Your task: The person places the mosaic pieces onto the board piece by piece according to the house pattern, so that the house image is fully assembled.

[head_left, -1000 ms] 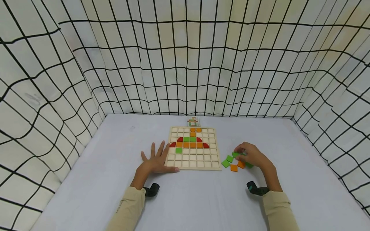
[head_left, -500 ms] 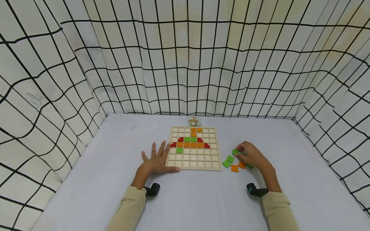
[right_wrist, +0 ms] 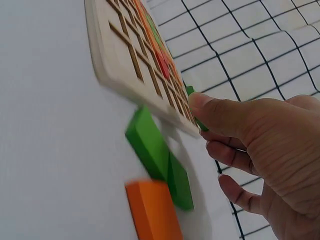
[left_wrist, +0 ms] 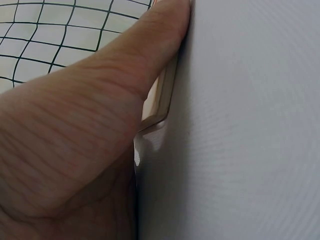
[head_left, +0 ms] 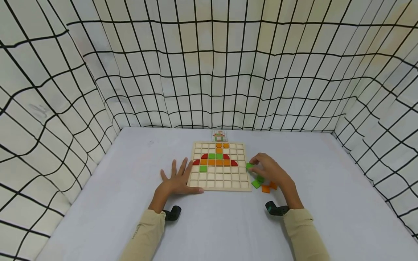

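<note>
A wooden grid board [head_left: 218, 183] lies on the white table, with red, orange and green tiles set in its upper cells and one green tile [head_left: 203, 169] at the left below them. My left hand [head_left: 176, 182] rests spread at the board's left side, its thumb along the front left corner. In the left wrist view that thumb [left_wrist: 150, 45] covers part of the board's edge. With thumb and fingers, my right hand [head_left: 269, 169] pinches a green square tile [head_left: 249, 165] over the board's right edge. The right wrist view shows the tile mostly hidden behind the thumb.
Loose green tiles [head_left: 256, 184] and orange tiles [head_left: 266, 189] lie right of the board, under and in front of the right hand. A small picture card [head_left: 219, 136] lies behind the board. Black netting over white walls [head_left: 212, 83] surrounds the table.
My right hand has picked a green tile from the loose pile and carried it left to the board's right edge. The left hand has stayed in place.
</note>
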### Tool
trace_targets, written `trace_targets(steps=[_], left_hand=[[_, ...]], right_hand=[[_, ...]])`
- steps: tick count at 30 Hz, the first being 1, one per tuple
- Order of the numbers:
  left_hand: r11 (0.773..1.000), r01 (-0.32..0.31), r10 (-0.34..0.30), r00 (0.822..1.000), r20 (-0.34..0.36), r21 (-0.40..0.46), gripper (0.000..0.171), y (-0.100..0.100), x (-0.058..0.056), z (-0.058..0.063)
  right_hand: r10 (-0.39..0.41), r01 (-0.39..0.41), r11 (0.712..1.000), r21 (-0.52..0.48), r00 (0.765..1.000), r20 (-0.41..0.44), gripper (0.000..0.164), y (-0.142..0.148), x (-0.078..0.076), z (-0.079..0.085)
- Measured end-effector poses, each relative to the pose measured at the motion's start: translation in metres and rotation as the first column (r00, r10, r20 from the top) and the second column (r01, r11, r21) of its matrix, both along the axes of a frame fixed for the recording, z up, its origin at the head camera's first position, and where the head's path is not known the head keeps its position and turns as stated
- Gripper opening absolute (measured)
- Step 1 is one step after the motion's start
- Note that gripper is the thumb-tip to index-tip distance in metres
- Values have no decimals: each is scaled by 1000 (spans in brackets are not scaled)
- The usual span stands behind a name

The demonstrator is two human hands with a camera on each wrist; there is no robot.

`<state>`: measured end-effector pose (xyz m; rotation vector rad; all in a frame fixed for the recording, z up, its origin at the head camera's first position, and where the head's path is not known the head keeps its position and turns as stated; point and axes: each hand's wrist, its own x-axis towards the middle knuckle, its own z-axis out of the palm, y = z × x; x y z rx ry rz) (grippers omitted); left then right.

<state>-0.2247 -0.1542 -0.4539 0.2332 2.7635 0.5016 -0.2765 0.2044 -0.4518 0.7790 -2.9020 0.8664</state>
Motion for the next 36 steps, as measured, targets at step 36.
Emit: trace_targets(steps=[36], left_hand=[[1000, 4, -3, 1000, 8, -21, 120, 1, 0, 0]], right_hand=[[104, -100, 990, 104, 994, -42, 28, -77, -5, -3]])
